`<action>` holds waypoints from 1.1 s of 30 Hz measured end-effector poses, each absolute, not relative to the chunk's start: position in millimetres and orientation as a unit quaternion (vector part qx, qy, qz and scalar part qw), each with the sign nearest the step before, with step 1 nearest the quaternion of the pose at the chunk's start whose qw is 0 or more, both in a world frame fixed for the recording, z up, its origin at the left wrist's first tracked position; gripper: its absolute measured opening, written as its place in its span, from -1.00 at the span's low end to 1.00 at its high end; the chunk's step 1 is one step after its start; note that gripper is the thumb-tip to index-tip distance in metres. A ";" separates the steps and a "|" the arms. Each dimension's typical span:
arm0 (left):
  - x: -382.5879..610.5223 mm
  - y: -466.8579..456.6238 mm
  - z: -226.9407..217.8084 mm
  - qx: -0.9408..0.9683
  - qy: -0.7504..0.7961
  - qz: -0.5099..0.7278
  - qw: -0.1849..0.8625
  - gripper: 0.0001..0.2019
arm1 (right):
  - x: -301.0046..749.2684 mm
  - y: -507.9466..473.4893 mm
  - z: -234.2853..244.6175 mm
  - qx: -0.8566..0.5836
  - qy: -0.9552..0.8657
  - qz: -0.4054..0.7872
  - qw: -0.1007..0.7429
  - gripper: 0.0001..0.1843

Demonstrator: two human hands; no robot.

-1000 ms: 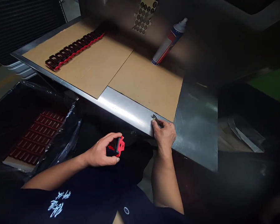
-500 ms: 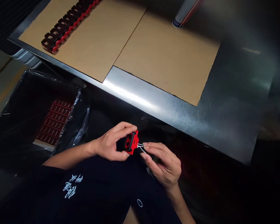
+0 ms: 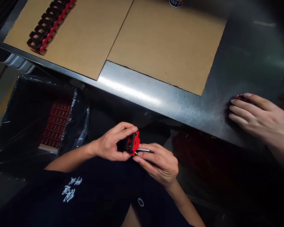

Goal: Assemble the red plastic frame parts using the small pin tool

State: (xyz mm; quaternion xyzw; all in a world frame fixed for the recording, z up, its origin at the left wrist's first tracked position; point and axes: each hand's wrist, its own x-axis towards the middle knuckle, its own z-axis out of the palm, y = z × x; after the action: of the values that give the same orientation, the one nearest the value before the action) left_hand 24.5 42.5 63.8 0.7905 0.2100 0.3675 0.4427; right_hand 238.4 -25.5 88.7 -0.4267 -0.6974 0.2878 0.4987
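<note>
My left hand [image 3: 113, 142] grips a small red-and-black plastic part [image 3: 134, 143] by its two ends, between thumb and fingers. Its red face is turned toward my right hand [image 3: 158, 160]. That hand pinches thin shiny metal rods [image 3: 144, 149] against the red face; their exact kind is not clear, and my fingers cover some of their length. Both hands are close together in front of my dark shirt, below the table edge.
A co-worker's hand [image 3: 257, 113] covers a red-and-black piece [image 3: 239, 97] on the metal table [image 3: 137, 85]. Cardboard sheets [image 3: 170, 47] carry a row of black-and-red parts [image 3: 47, 26] and a can [image 3: 175, 3]. At left, a plastic-lined bin [image 3: 19, 110] contains stacked red pieces [image 3: 54, 126].
My right fingers have moved left, closer to the red face, with the metal rods. A co-worker's hand has come in from the right onto the table. The view has shifted slightly.
</note>
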 end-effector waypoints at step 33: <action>11.9 50.2 58.0 0.794 0.183 0.319 0.483 -0.09 | 236.6 -26.3 84.8 -0.423 -0.724 0.294 0.459 -0.86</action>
State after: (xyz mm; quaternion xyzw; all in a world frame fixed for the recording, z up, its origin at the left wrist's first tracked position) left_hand 11.9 50.2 58.0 0.7944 0.1829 0.3189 0.4834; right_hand 236.6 -26.3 84.8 -0.4226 -0.7241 0.2940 0.4589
